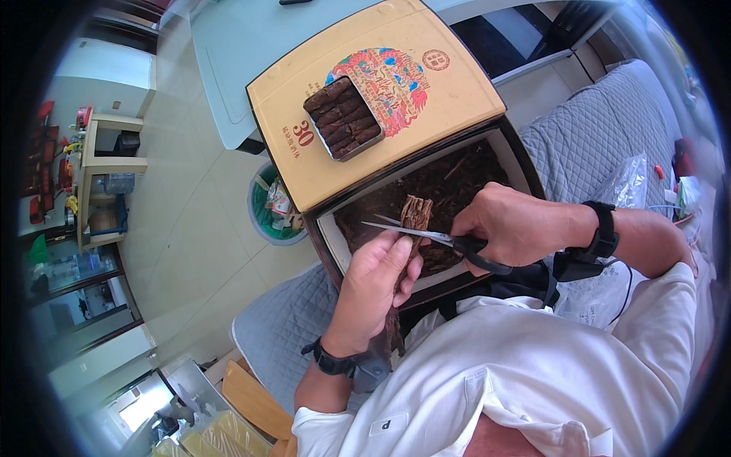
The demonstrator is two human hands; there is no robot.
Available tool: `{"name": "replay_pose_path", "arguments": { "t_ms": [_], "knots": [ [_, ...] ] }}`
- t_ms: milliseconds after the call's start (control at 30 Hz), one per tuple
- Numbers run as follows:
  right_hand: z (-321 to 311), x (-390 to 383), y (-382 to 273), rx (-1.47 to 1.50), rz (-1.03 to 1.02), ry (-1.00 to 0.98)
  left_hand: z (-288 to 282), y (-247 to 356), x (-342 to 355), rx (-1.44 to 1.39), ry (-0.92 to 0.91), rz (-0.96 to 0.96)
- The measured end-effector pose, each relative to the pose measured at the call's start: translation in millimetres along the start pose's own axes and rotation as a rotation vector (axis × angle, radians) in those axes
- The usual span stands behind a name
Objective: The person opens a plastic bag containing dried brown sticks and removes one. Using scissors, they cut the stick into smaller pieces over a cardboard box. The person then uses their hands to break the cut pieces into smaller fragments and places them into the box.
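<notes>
My left hand [377, 282] grips a long brown bundle of dried strips [415, 213], held upright over an open box. My right hand [514, 225] holds black-handled scissors [426, 234], whose open blades point left across the bundle just below its top end. The dark box [346, 244] beneath holds a layer of brown cut pieces [457, 179]. Both wrists wear black bands.
The box's yellow lid [381, 160] lies beyond, with a small metal tin [343, 118] of brown pieces on it. A green waste bin [270, 206] stands on the tiled floor to the left. A grey quilted cushion [601, 129] lies to the right, with a clear plastic bag [628, 183].
</notes>
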State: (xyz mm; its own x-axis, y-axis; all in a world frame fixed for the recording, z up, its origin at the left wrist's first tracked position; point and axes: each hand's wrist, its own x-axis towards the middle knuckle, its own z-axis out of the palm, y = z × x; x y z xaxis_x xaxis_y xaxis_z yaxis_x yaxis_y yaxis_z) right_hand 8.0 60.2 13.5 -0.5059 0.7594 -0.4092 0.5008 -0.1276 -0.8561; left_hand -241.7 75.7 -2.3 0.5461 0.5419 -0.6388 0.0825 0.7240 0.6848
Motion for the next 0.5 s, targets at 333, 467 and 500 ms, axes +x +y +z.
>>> {"name": "replay_pose_path", "arguments": {
  "t_ms": [333,467,500],
  "knots": [
    [-4.1,1.3,4.5,-0.025,-0.011,-0.034,-6.5,-0.7,6.3,-0.037,-0.046,-0.03],
    [-5.0,0.3,6.3,-0.04,-0.032,-0.042,-8.1,-2.7,6.6,-0.022,-0.057,-0.024],
    [-5.2,-0.3,6.9,-0.056,-0.039,-0.04,-8.1,-2.7,6.4,-0.023,-0.059,-0.028]
  ]
}}
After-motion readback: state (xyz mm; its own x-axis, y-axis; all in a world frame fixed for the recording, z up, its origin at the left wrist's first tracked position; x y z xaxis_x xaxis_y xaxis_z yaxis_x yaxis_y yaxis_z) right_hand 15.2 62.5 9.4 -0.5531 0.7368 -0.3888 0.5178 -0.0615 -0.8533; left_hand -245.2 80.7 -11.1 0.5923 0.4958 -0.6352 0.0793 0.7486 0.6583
